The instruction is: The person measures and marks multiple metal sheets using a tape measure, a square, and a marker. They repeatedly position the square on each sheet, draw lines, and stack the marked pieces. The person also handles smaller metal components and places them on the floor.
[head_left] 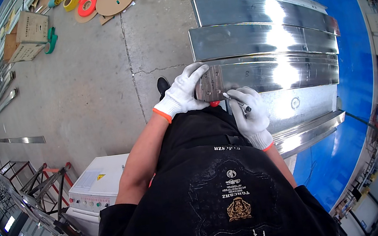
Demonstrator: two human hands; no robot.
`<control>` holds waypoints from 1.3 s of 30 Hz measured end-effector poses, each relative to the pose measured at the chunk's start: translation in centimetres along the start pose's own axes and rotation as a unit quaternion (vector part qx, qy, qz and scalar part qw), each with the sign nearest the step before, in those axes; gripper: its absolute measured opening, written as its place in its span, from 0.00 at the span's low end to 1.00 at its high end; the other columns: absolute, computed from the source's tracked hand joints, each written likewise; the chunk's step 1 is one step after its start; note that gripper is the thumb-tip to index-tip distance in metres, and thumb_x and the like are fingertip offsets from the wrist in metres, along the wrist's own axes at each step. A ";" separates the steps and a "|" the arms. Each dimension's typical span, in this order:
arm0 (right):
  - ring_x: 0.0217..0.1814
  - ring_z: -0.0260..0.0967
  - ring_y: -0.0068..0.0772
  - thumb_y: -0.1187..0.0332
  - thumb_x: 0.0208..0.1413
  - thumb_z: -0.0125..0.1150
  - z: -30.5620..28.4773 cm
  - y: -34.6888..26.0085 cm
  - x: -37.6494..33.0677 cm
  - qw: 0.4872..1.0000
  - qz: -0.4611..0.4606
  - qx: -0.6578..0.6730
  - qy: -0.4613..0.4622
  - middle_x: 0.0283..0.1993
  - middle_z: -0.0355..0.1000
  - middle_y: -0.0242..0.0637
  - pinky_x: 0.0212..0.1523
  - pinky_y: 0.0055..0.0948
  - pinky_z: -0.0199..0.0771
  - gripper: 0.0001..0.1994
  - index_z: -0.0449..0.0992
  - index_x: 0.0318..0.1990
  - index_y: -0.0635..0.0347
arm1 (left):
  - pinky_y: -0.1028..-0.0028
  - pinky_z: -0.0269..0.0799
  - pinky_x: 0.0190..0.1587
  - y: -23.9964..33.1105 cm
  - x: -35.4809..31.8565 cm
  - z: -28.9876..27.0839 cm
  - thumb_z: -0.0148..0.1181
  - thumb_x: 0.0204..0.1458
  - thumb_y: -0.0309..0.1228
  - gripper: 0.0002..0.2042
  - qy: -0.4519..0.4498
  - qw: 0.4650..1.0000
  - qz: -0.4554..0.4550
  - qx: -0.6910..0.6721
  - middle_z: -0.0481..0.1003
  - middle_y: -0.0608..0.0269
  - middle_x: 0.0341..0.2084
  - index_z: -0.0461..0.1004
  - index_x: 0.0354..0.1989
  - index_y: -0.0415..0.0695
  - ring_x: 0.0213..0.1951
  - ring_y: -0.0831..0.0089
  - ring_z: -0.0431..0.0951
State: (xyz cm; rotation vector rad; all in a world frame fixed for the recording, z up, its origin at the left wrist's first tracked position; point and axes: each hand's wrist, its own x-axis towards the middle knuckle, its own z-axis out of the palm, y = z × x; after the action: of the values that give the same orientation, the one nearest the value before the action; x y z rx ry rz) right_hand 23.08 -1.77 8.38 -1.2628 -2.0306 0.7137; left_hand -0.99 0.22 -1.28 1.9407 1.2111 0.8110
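Observation:
My left hand point(185, 89), in a white knit glove with an orange cuff, grips a small dark metal plate with holes point(213, 82). The plate lies across the left end of the nearest shiny metal bar point(259, 74). In my right hand point(251, 112), also gloved in white, is a black marker pen point(247, 108), its tip end by the plate's lower right corner. A round red thing point(215, 103) shows just under the plate's near edge; its kind is not clear.
More shiny bars point(245, 36) lie beyond, and a ridged bar point(310, 133) lies nearer at the right. Blue flooring point(354, 48) runs along the right. A white control cabinet point(99, 182) stands at left, with a cardboard box point(30, 36) and tape rolls point(87, 6) farther off.

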 end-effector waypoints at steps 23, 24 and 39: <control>0.49 0.78 0.42 0.78 0.54 0.72 -2.0 -0.1 0.4 0.987 0.101 0.050 0.118 0.44 0.81 0.39 0.57 0.38 0.75 0.13 0.82 0.47 0.60 | 0.50 0.66 0.67 1.3 0.6 -0.9 0.82 0.30 0.44 0.54 -0.021 0.998 0.013 0.063 0.64 0.41 0.66 0.60 0.70 0.42 0.64 0.42 0.69; 0.50 0.78 0.40 0.78 0.54 0.72 -2.6 0.0 0.0 0.973 0.154 0.077 0.156 0.47 0.81 0.40 0.57 0.36 0.75 0.13 0.82 0.47 0.62 | 0.49 0.64 0.68 1.7 0.5 -1.1 0.82 0.29 0.45 0.55 -0.023 0.996 0.013 0.084 0.63 0.41 0.66 0.60 0.71 0.42 0.65 0.42 0.67; 0.42 0.76 0.22 0.77 0.66 0.60 -5.2 -0.5 -6.4 0.889 0.264 0.027 0.373 0.41 0.80 0.38 0.44 0.21 0.75 0.10 0.80 0.52 0.68 | 0.46 0.60 0.66 8.4 5.5 -0.9 0.79 0.33 0.50 0.52 -0.136 0.948 0.029 0.287 0.68 0.43 0.57 0.63 0.69 0.41 0.62 0.43 0.67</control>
State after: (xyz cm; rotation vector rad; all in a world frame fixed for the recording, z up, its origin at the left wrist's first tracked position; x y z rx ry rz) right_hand 28.93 -7.20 10.65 -1.7386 -1.0430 0.4008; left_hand 4.34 2.82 6.84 2.4614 1.3171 0.2021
